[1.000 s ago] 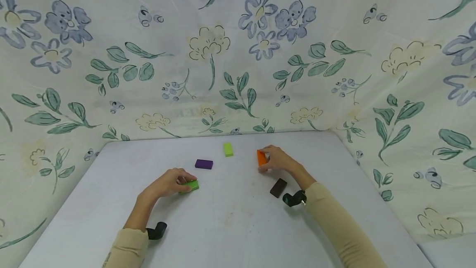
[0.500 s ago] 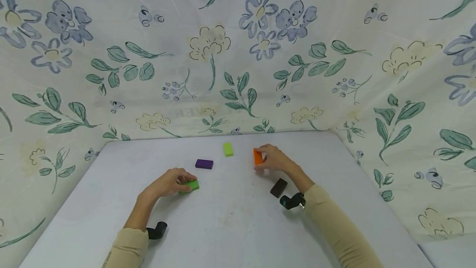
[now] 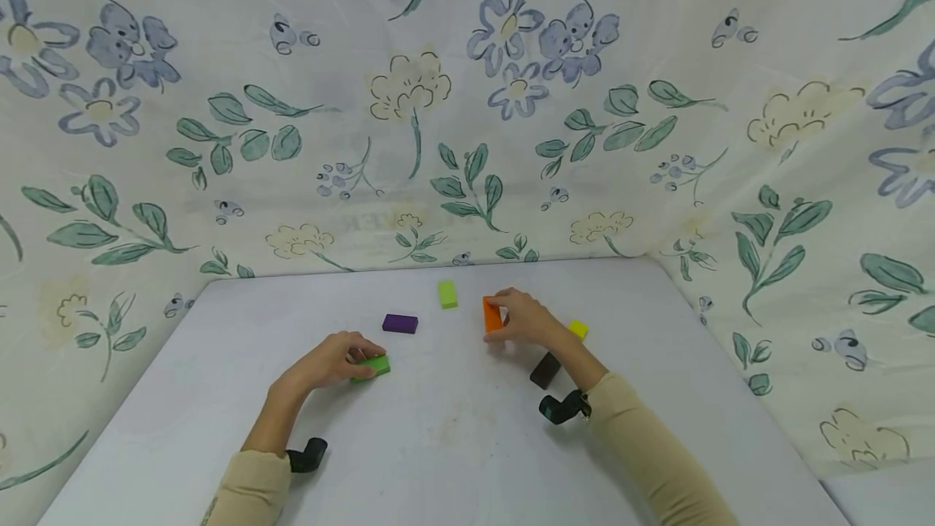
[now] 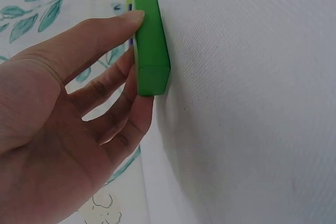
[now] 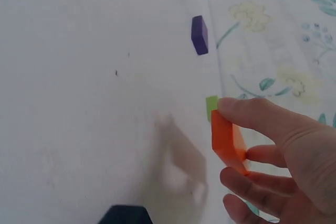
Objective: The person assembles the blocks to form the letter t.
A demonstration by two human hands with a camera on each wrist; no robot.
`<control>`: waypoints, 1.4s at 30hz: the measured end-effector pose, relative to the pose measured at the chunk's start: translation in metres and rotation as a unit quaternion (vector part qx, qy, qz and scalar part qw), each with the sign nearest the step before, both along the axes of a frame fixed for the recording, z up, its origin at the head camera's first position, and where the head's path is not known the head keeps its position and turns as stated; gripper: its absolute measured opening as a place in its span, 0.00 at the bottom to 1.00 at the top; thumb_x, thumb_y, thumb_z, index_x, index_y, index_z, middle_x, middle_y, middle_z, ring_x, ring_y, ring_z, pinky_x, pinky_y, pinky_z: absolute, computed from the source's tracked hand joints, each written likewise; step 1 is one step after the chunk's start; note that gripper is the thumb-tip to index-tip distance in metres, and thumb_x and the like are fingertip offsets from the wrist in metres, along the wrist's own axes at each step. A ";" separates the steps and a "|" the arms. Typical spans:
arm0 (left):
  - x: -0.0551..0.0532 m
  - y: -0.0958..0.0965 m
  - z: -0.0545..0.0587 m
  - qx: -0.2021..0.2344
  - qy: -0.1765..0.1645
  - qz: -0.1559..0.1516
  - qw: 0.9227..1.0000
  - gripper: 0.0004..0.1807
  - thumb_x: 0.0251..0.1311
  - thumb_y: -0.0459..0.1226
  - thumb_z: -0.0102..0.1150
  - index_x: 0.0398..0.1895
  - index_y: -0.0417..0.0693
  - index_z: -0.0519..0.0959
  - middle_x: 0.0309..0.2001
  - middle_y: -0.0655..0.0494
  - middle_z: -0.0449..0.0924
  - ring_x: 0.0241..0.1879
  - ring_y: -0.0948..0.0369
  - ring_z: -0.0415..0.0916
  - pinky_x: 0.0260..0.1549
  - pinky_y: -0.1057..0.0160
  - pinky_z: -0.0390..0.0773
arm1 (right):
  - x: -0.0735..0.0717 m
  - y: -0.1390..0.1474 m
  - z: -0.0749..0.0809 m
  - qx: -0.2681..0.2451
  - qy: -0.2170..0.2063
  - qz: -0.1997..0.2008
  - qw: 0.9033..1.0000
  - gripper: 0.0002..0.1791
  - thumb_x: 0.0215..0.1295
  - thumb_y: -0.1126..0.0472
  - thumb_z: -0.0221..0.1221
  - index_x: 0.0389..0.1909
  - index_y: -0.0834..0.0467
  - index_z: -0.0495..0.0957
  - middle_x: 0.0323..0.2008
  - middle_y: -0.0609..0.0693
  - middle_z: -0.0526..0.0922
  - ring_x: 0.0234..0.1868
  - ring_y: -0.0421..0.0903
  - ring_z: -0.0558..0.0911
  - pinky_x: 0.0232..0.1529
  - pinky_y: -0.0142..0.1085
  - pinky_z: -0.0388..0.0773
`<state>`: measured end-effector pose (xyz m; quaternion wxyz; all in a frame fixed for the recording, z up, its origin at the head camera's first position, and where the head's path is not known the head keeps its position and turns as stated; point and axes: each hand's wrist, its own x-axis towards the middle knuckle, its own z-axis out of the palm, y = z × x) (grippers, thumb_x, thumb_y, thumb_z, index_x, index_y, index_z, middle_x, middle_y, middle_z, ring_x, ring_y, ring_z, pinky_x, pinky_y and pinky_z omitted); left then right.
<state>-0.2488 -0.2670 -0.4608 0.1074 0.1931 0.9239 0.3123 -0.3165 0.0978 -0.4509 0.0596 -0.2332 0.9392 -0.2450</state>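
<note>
Across the white surface (image 3: 438, 445), my right hand (image 3: 524, 319) and left hand (image 3: 338, 359) are well apart, each pinching a block between thumb and fingers. The orange block (image 3: 493, 315), right of centre and towards the far side, has its long axis running near to far. The green block (image 3: 379, 364), left and nearer, points left to right, its right end angled slightly far.

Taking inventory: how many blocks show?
6: green in left hand, orange in right hand, purple and lime between them, brown and yellow partly behind right forearm; more may be hidden.
</note>
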 end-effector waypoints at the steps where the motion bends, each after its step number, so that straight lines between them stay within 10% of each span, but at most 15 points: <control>1: 0.000 0.000 0.000 0.000 0.001 -0.001 1.000 0.18 0.56 0.35 0.69 0.51 0.44 0.84 0.42 0.56 0.83 0.41 0.61 0.73 0.36 0.69 0.74 | 0.001 -0.002 0.000 0.000 -0.001 0.002 1.000 0.40 0.51 0.46 0.73 0.64 0.57 0.74 0.67 0.57 0.71 0.37 0.42 0.78 0.39 0.34 0.77; 42: 0.004 0.002 0.005 -0.003 0.006 -0.002 1.000 0.18 0.56 0.34 0.68 0.51 0.44 0.84 0.41 0.55 0.82 0.41 0.59 0.72 0.35 0.69 0.72 | 0.036 -0.049 -0.010 0.024 -0.018 0.010 0.999 0.39 0.50 0.44 0.72 0.64 0.55 0.75 0.65 0.55 0.74 0.60 0.53 0.75 0.60 0.51 0.73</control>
